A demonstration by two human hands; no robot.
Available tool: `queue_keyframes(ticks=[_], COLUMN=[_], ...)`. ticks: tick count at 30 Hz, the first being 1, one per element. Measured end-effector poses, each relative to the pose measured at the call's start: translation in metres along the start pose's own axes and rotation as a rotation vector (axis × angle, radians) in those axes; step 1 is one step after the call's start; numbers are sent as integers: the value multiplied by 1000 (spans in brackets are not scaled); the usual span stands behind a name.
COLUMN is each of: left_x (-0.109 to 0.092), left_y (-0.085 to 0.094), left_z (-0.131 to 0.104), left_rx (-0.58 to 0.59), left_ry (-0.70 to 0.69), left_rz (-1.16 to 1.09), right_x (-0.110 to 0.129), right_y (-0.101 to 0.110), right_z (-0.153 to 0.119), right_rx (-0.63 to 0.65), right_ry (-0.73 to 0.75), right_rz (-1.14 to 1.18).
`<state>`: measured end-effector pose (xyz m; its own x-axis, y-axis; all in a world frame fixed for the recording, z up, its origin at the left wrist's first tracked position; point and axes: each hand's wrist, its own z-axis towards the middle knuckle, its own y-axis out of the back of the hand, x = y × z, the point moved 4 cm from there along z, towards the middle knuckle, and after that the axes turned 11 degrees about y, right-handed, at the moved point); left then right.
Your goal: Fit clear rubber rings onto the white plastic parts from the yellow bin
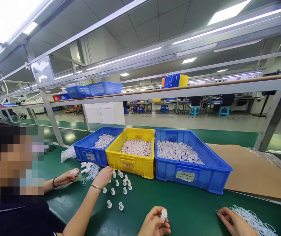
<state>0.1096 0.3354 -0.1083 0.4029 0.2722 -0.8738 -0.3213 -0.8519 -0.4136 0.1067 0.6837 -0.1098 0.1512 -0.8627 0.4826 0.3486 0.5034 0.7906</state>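
Note:
My left hand [153,223] is closed around a small white plastic fitting [164,214], its round flanged end facing up between thumb and fingers. Over at the lower right, my right hand [236,223] pinches a thin white ring [216,211] at its fingertips. Beside and partly behind that hand lies a loose pile of similar white rings [255,219] on the green tabletop [189,206]. Several white fittings [121,206] stand upright on the table to the left of my left hand.
A co-worker sits at left, one hand [68,177] holding small white parts, the other [102,178] among the standing fittings. A blue bin [191,182], a yellow bin [130,170] and another blue bin [88,155] hold white parts. Cardboard [253,173] lies at right.

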Motion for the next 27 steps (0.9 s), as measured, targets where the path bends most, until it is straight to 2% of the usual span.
queue_keyframes(ticks=[5,8,10,12,16,19,22,27], left_x=[13,19,15,2,-26,-26,-11,5], left_y=[4,0,-7,-15,-26,-25,-18,-17], left_z=[4,9,13,18,29,40,50,59], left_rx=[26,47,82,124,152,143,147,206], left_ry=[33,45,43,14,-86,-102,-55,-34], left_rz=[-28,-42,-57,-44,77,93,75,127], right_x=[5,7,19,45,119,154,160,145], right_y=[2,-1,-5,-11,-25,-36,-51,-74], right_z=[-3,-2,0,6,19,25,24,14], right_rx=[-33,-41,-28,1,47,27,30,139], right_ry=[-21,-116,-157,-117,113,185,190,162], right_rz=[-36,-42,3,94,289,413,564,672])
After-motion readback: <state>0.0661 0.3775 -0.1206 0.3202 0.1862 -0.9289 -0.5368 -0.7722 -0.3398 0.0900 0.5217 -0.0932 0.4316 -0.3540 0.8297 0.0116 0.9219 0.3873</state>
